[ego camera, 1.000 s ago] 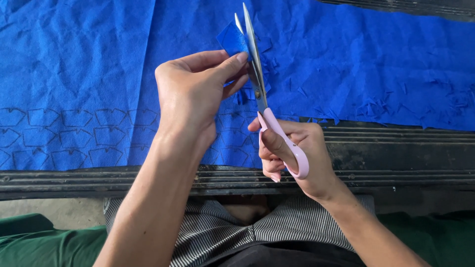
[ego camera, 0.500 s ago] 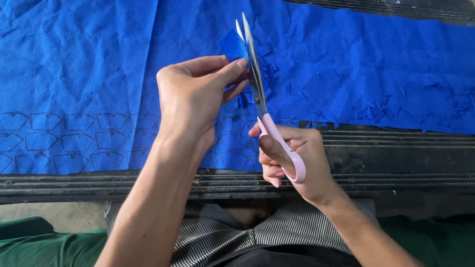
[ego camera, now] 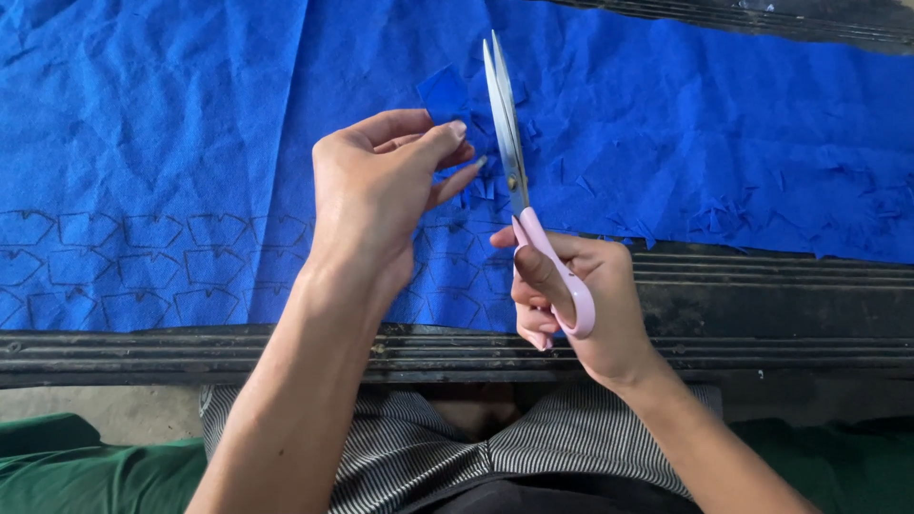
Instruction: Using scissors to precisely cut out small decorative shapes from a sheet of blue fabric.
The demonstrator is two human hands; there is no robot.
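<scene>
Pinched small blue cloth piece [ego camera: 444,95] w/ left hand [ego camera: 376,195], just left of scissors [ego camera: 519,190]. Gripped pink scissor handles w/ right hand [ego camera: 571,305], blades nearly shut, over blue fabric sheet [ego camera: 190,114].

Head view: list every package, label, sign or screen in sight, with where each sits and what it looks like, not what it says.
None in view: no package, label, sign or screen.
Nearest thing to markings: rows of dark outlined shapes drawn on the blue fabric, at its lower left edge.
Left hand pinches a small blue fabric piece; right hand holds pink-handled scissors.
</scene>
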